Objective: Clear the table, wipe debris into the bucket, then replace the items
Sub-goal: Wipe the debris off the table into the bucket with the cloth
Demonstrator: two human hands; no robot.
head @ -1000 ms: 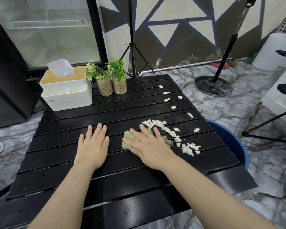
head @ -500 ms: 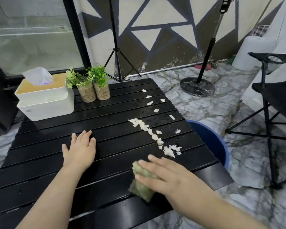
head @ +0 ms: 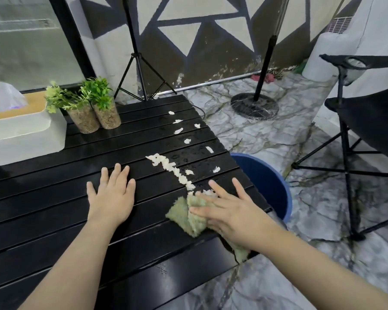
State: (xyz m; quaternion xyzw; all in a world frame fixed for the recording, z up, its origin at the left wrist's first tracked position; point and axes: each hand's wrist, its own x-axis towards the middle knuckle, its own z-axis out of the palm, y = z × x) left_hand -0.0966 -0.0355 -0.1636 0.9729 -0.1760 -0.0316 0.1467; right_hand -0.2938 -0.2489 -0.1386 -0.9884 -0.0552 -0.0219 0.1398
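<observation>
My right hand [head: 231, 211] presses flat, fingers spread, on a green cloth [head: 186, 217] near the right edge of the black slatted table [head: 54, 220]. The cloth's far edge touches a line of white debris scraps [head: 173, 170] that runs up the table; looser scraps [head: 187, 140] lie farther back. A blue bucket [head: 271, 186] stands on the floor just beyond the table's right edge. My left hand [head: 111, 198] rests flat on the slats, fingers straight, holding nothing. At the back left stand a white tissue box [head: 25, 133] and two small potted plants [head: 92, 110].
A black folding chair [head: 367, 121] stands on the marble floor to the right of the bucket. A round stand base [head: 254, 106] and a tripod [head: 141, 63] stand behind the table by the patterned wall.
My right hand has slid the cloth from the table's front edge forward and rightward up to the end of the debris line. My left hand stayed flat on the table.
</observation>
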